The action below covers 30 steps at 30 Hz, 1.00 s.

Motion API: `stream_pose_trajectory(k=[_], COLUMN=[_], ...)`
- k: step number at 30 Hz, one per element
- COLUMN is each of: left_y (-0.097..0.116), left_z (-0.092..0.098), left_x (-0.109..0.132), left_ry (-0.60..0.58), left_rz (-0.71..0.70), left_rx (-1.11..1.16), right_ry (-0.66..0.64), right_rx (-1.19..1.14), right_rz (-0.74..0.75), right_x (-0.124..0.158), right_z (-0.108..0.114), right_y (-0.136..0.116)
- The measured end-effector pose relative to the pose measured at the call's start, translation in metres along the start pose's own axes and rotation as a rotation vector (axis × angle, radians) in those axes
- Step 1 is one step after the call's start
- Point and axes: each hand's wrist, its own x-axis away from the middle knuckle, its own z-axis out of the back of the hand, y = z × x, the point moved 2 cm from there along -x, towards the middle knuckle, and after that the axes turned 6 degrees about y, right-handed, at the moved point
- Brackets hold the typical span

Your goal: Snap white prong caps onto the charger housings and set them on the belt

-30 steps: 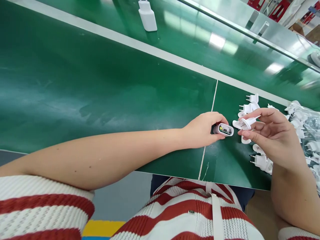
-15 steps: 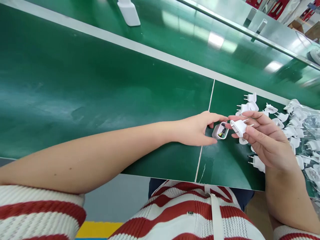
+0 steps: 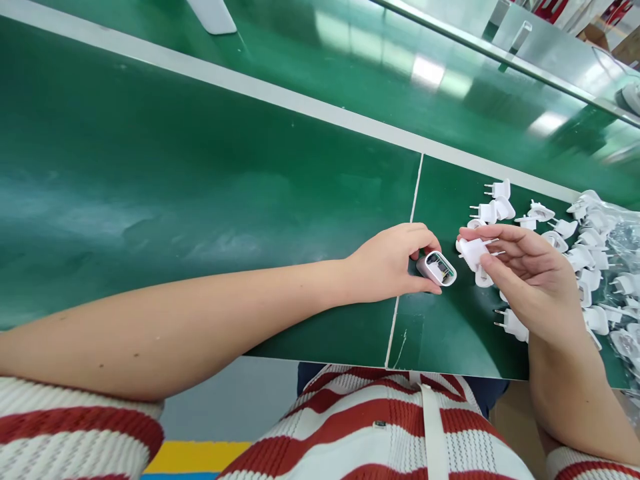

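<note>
So the big one here is the green surface (image 3: 200, 180), glossy, with a pale strip (image 3: 280, 97) running slantwise across it and a thin white line (image 3: 395, 320) crossing the near part. Past the strip there's a metal rail (image 3: 500, 57) at a similar slant. Bottom middle is a red and white striped top (image 3: 360, 427), with the person's bare forearms reaching out over the surface.

The left hand (image 3: 390, 263) is by the white line, and the right hand (image 3: 540, 287) is further right. Under and around that right one is a scatter of loose plugs (image 3: 513, 325), all white, thickest at the right edge beside a clear bag (image 3: 623, 233). Up top, a white block (image 3: 215, 17) is cut off by the frame.

The white housing (image 3: 423, 267) is in the left hand — thumb on the near side, fingers on the far side, open end tilted up and to the right. Just across a small gap, the right thumb and fingers pinch a plug (image 3: 473, 253).

Smallest bits: a green-edged board (image 3: 443, 270) inside the housing, and the plug's two thin pins (image 3: 490, 241) — those point right, towards the palm.
</note>
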Motion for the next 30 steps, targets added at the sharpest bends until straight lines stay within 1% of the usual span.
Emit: stream_pose_trajectory(k=[6, 9, 11, 13, 15, 16, 19, 21, 23, 28, 30], left_y=[-0.001, 0.0, 0.002, 0.002, 0.002, 0.002, 0.003, 0.003, 0.003, 0.004, 0.005], left_z=[-0.003, 0.0, 0.002, 0.003, 0.001, -0.001, -0.007, -0.008, -0.007, -0.004, -0.004], left_x=[0.002, 0.002, 0.002, 0.002, 0.002, 0.001, 0.001, 0.002, 0.002, 0.004, 0.004], left_ry=[0.047, 0.022, -0.023, -0.048, -0.025, -0.001, 0.042, 0.04, 0.028, 0.034, 0.042], left_rz=[0.005, -0.015, -0.049, -0.059, -0.046, -0.042, -0.053, -0.06, -0.063, -0.071, -0.078], left_rx=[-0.049, -0.016, 0.023, 0.03, 0.0, -0.023, -0.095, -0.083, -0.036, -0.006, -0.002], right_ry=[-0.036, -0.023, 0.031, 0.13, 0.208, 0.218, 0.139, 0.095, 0.073, 0.028, 0.026], right_rx=[0.023, 0.042, 0.099, 0.135, 0.109, 0.084, 0.038, 0.044, 0.096, 0.412, 0.49], right_rz=[0.059, 0.086, 0.096, 0.082, 0.044, 0.026, 0.016, 0.045, 0.111, 0.453, 0.53], right_x=[0.003, 0.003, 0.003, 0.004, 0.004, 0.004, 0.004, 0.004, 0.005, 0.009, 0.011], right_z=[-0.001, 0.001, 0.003, 0.005, 0.005, 0.004, -0.001, -0.003, -0.002, -0.002, -0.004], right_y=[0.004, 0.006, 0.007, 0.007, 0.008, 0.008, 0.007, 0.006, 0.004, -0.007, -0.009])
